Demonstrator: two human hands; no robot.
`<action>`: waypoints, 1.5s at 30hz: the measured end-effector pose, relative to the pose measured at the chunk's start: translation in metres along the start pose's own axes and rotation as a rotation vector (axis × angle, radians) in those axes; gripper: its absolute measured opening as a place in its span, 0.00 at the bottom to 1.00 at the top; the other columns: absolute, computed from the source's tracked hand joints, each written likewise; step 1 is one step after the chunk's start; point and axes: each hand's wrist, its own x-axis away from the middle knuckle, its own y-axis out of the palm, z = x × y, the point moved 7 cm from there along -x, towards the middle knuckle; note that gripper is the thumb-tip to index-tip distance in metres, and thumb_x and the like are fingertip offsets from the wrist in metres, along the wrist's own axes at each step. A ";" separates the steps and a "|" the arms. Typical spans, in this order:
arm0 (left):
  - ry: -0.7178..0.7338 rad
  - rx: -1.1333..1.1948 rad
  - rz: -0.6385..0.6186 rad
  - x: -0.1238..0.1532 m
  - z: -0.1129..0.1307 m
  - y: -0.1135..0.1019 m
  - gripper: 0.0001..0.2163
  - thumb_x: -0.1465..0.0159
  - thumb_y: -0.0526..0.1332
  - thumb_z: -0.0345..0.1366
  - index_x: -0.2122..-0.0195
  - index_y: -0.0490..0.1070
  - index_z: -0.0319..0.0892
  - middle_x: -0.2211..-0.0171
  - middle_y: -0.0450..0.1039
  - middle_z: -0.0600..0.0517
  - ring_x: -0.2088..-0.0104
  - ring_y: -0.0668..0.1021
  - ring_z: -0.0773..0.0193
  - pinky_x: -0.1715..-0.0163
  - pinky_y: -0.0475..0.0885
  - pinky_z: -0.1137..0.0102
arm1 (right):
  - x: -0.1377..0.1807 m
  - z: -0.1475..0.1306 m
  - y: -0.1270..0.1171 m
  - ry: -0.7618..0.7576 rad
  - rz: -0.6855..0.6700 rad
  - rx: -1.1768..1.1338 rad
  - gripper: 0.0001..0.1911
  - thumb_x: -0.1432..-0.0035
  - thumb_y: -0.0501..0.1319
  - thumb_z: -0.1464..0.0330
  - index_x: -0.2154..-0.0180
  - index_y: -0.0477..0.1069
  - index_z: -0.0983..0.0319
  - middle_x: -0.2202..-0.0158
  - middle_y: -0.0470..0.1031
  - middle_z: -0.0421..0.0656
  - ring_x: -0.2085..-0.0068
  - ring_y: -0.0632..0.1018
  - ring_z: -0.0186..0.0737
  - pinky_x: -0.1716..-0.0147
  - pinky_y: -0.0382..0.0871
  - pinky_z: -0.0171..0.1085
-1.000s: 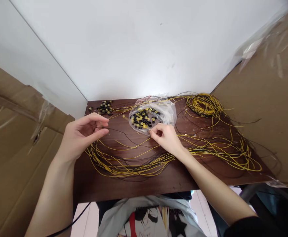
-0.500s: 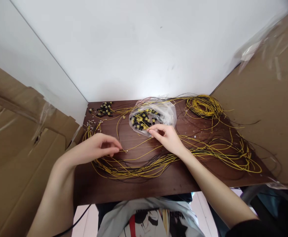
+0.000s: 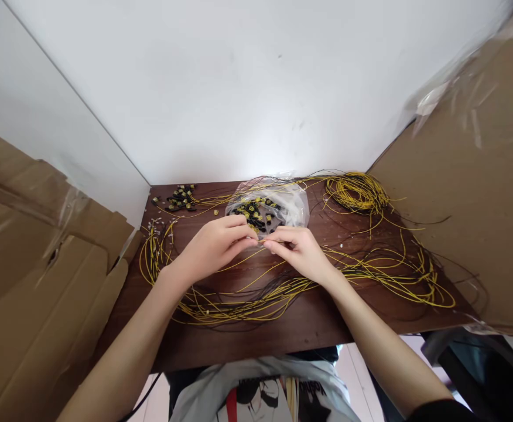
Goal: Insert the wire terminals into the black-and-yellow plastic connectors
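Just in front of the clear plastic bag (image 3: 298,205), my left hand (image 3: 221,243) and my right hand (image 3: 298,249) meet fingertip to fingertip. Both are closed in a pinch, and a short bit of thin yellow wire (image 3: 260,241) shows between them. My fingers hide its end. Small black-and-yellow connectors (image 3: 256,212) lie in the bag behind my fingertips. Below my hands, a long bundle of yellow and black wires (image 3: 243,310) curves across the brown table (image 3: 291,337); small white tips (image 3: 157,224) show at its left end.
A pile of black-and-yellow connectors (image 3: 181,196) with wires attached sits at the back left. At the back right lies a coil of yellow wire (image 3: 357,192). Cardboard sheets (image 3: 45,281) stand on the left and right sides, and a white wall (image 3: 256,88) rises behind.
My left hand has moved right and up from the loose wires to meet my right hand, closing into a pinch. The right hand has hardly moved. The view has shifted slightly.
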 end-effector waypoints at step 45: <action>0.330 -0.256 -0.118 -0.073 0.088 0.081 0.11 0.35 0.55 0.34 0.70 0.74 0.38 0.71 0.73 0.47 0.66 0.71 0.61 0.70 0.63 0.69 | 0.094 0.037 -0.065 0.032 0.086 0.335 0.14 0.37 0.54 0.66 0.71 0.74 0.62 0.76 0.75 0.42 0.76 0.75 0.35 0.74 0.69 0.33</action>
